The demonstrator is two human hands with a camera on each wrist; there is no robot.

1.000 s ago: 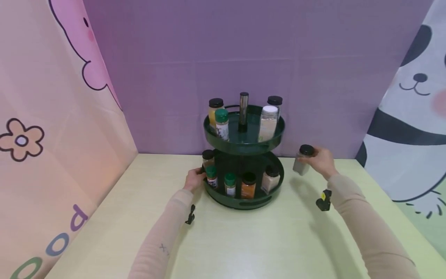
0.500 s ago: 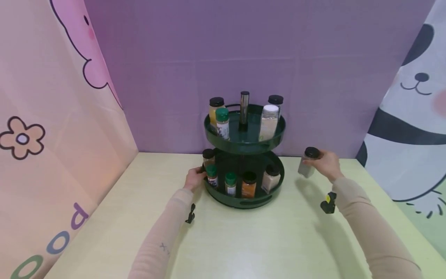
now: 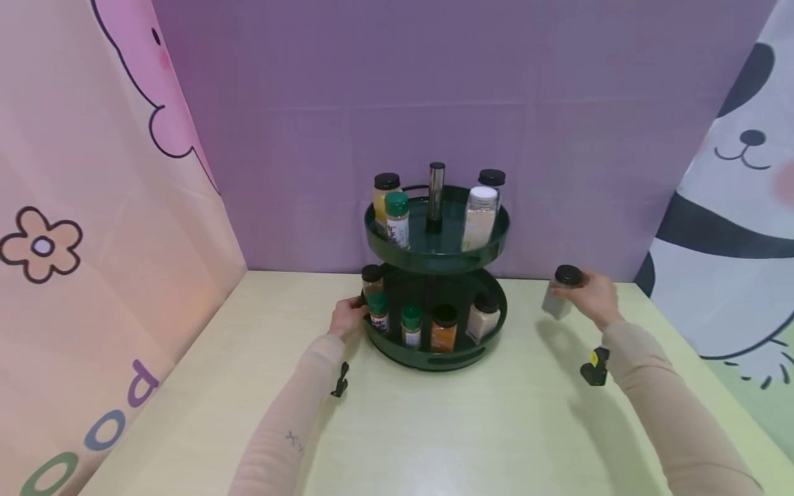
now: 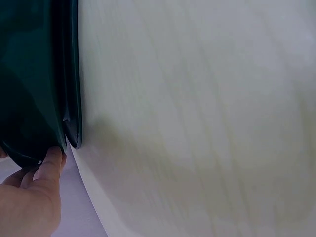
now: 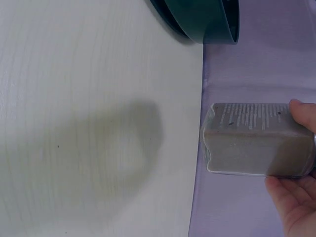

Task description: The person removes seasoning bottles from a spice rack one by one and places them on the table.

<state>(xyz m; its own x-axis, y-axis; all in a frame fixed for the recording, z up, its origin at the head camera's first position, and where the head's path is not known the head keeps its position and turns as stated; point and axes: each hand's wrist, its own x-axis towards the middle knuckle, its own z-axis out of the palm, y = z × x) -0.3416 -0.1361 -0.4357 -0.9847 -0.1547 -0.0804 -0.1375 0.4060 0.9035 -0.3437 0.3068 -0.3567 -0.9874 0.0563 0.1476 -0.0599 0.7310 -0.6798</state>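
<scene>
A dark green two-tier spice rack (image 3: 434, 262) with round trays stands on the table. My left hand (image 3: 347, 318) grips the lower tray's left rim; in the left wrist view its fingers (image 4: 48, 170) pinch the edge of the green tray (image 4: 29, 84). Right of the rack, my right hand (image 3: 592, 297) holds a black-lidded spice jar (image 3: 558, 297) above the table, slightly tilted. Seen from the right wrist, this clear square jar (image 5: 252, 140) contains greyish-brown powder and has printed text on one side. Thumb and fingers hold it near the lid end.
The upper tray bears a yellow jar (image 3: 380, 207), a green-capped jar (image 3: 398, 224), a white-lidded jar (image 3: 479, 220) and a black-lidded one (image 3: 492, 178). Several jars, including an orange one (image 3: 443, 334), stand in the lower tray. A purple backdrop (image 3: 298, 172) hangs behind the table (image 3: 434, 434).
My right hand has carried the spice jar rightward and slightly down, farther from the rack. The left hand stays on the lower rim, and the rack looks unmoved.
</scene>
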